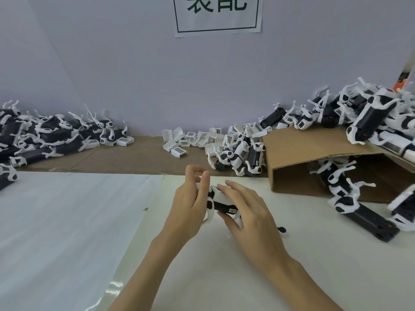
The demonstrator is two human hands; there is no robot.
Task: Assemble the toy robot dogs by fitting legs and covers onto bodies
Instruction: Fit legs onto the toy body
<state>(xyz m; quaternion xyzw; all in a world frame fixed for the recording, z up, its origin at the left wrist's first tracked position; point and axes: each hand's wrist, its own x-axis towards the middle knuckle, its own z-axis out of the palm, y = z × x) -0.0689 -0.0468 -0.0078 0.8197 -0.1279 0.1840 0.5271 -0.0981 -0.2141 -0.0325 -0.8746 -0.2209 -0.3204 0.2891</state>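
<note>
Black-white toy dog [221, 204]: one, both hands [190, 198] gripping.

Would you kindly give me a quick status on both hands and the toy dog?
Left hand and right hand both grip one toy dog above the table. White legs on. Nothing in the way; loose covers lie behind.

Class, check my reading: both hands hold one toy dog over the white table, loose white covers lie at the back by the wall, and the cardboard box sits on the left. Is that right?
Not quite. The head view shows the cardboard box on the right, not the left. The rest stands: the left hand and right hand hold one toy dog over the white table, and loose white covers lie by the wall.
</note>
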